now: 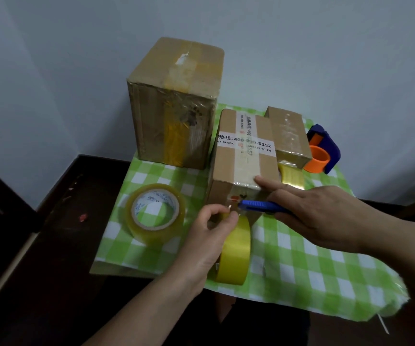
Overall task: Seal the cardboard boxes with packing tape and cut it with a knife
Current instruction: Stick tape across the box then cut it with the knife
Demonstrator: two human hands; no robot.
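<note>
Packing tape roll [236,253], the yellow one, stands on its edge at the near side of the surface [301,265], which carries a green checked cloth, and the left hand [210,236] grips it at the top, with thumb and fingers closed round the rim. Just beyond it the right hand [321,216] holds the blue knife [263,205] in its curled fingers, while its index finger lies straight on the near top edge of the middle box [241,158] and seems to press the tape down there. The knife tip is at the box front, just above the roll, so I judge that the cutting step is in hand; the next move calls for a taut strip and a short stroke away from the left fingers. The blade is too small to make out, and the stretched strip is hardly visible. The roll and the left hand hide the lower box front. Farther left lies a clear tape roll [155,213]; behind stand a tall box [174,103], a small box [288,136] and a blue and orange dispenser [323,152], this last partly hidden
</note>
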